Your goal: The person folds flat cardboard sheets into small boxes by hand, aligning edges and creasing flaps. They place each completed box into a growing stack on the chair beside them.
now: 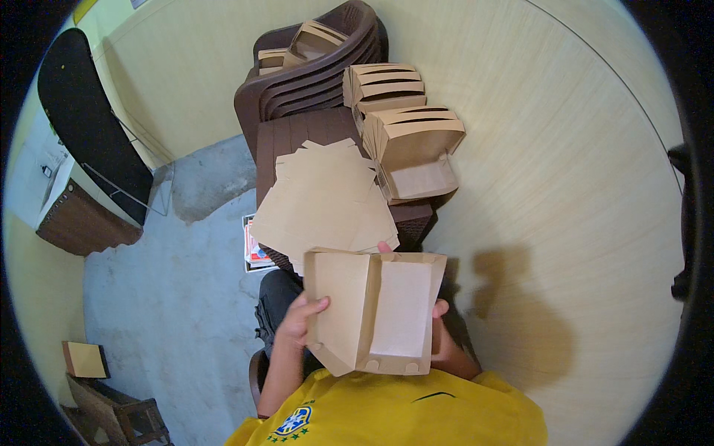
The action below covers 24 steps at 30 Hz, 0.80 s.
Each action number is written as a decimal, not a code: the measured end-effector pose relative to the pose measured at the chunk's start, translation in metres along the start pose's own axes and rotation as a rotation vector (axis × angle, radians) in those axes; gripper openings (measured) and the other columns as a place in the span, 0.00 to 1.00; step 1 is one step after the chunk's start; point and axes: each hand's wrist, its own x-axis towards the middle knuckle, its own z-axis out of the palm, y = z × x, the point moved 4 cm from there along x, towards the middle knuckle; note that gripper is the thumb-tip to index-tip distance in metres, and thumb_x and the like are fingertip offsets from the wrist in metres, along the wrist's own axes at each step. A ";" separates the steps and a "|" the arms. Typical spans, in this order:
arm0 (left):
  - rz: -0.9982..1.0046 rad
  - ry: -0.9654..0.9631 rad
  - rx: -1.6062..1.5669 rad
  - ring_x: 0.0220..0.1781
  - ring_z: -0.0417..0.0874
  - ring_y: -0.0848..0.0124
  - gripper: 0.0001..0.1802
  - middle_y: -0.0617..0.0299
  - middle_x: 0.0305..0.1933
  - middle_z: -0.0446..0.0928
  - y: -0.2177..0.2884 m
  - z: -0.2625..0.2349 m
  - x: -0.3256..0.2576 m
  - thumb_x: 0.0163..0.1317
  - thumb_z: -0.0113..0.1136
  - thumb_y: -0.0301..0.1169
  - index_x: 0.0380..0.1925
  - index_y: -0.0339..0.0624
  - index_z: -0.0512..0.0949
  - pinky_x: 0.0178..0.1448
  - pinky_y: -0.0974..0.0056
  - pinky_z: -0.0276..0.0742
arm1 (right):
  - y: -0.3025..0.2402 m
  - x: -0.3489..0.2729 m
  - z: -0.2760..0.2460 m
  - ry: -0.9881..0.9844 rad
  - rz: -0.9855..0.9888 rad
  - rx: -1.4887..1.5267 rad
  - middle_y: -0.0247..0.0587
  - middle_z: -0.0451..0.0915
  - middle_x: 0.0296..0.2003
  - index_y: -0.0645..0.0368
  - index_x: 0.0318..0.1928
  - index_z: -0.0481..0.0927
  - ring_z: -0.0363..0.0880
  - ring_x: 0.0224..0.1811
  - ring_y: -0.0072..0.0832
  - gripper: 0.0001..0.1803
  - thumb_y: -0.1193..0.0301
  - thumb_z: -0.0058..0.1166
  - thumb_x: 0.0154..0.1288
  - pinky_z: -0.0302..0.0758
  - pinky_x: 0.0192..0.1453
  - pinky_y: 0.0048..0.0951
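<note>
Hands (300, 318) grasping side edges of open cardboard box (401, 308) | flat sheets (327, 201) just beyond | floor (178, 275) spreading left, wall (595, 193) right

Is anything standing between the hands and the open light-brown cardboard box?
Nothing visible does: the left hand grips the open light-brown cardboard box by its left edge, and the right hand holds its right side.

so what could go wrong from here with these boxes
The pile of flat cardboard is fanned unevenly and appears close to the open box, so a knock might scatter sheets. The left hand has its thumb on the box's left panel; pressing hard could crease it. The nested boxes beside the wall might tip if bumped.
</note>
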 end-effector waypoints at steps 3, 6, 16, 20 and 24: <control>-0.048 0.080 -0.004 0.74 0.79 0.65 0.36 0.55 0.73 0.80 -0.039 0.011 0.019 0.77 0.68 0.36 0.79 0.34 0.68 0.77 0.59 0.74 | 0.028 -0.009 -0.007 0.051 -0.005 0.031 0.50 0.72 0.77 0.64 0.88 0.46 0.73 0.78 0.39 0.72 0.54 0.74 0.48 0.66 0.85 0.43; 0.220 0.052 0.050 0.74 0.80 0.63 0.38 0.55 0.76 0.76 -0.038 0.021 0.024 0.80 0.65 0.37 0.84 0.40 0.61 0.75 0.57 0.78 | 0.024 -0.015 -0.030 0.263 0.183 -0.246 0.50 0.71 0.77 0.64 0.88 0.47 0.71 0.79 0.38 0.70 0.54 0.72 0.50 0.66 0.84 0.42; 0.213 0.131 0.150 0.73 0.79 0.64 0.40 0.58 0.75 0.77 -0.022 0.026 0.030 0.75 0.70 0.27 0.83 0.44 0.62 0.77 0.56 0.75 | 0.008 0.000 -0.057 0.536 0.064 -0.703 0.44 0.72 0.76 0.62 0.85 0.59 0.69 0.78 0.35 0.43 0.72 0.49 0.69 0.64 0.82 0.37; 0.210 0.126 0.261 0.72 0.80 0.64 0.43 0.55 0.73 0.79 0.021 0.027 0.032 0.70 0.75 0.26 0.81 0.38 0.64 0.77 0.56 0.76 | -0.038 -0.009 -0.066 0.614 0.100 -0.578 0.48 0.68 0.79 0.63 0.83 0.61 0.68 0.79 0.36 0.42 0.75 0.50 0.68 0.64 0.83 0.37; 0.499 0.070 0.740 0.74 0.80 0.59 0.48 0.51 0.71 0.81 0.117 0.070 0.056 0.63 0.77 0.23 0.82 0.38 0.63 0.78 0.53 0.75 | -0.080 0.003 -0.045 0.625 -0.506 -0.991 0.52 0.67 0.79 0.61 0.82 0.66 0.68 0.80 0.43 0.38 0.77 0.56 0.72 0.67 0.83 0.43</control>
